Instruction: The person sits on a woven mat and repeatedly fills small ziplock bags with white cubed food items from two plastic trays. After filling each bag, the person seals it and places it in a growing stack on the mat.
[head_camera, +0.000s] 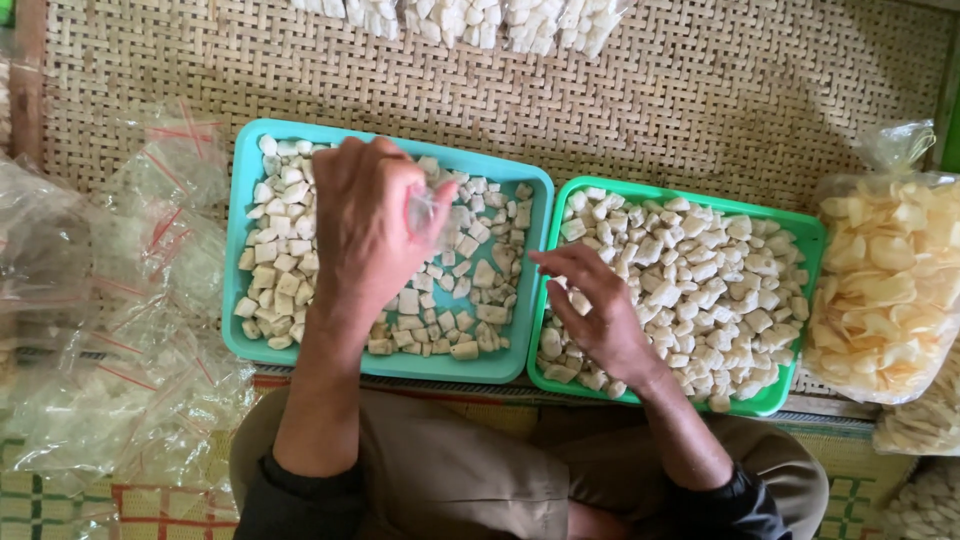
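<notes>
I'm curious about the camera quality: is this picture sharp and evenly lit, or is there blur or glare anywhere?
Head view: soft, even light with only faint shadows; the pale cracker pieces in the teal tray and green tray look crisp. The left hand is slightly blurred around the small clear bag it pinches; the right hand is sharper. Mild sheen on the empty plastic bags.

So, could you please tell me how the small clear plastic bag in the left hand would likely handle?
The small clear plastic bag is probably floppy: it crumples between the left hand's fingers. It is likely very light, being thin film, and perhaps slippery, given its glossy sheen.
</notes>
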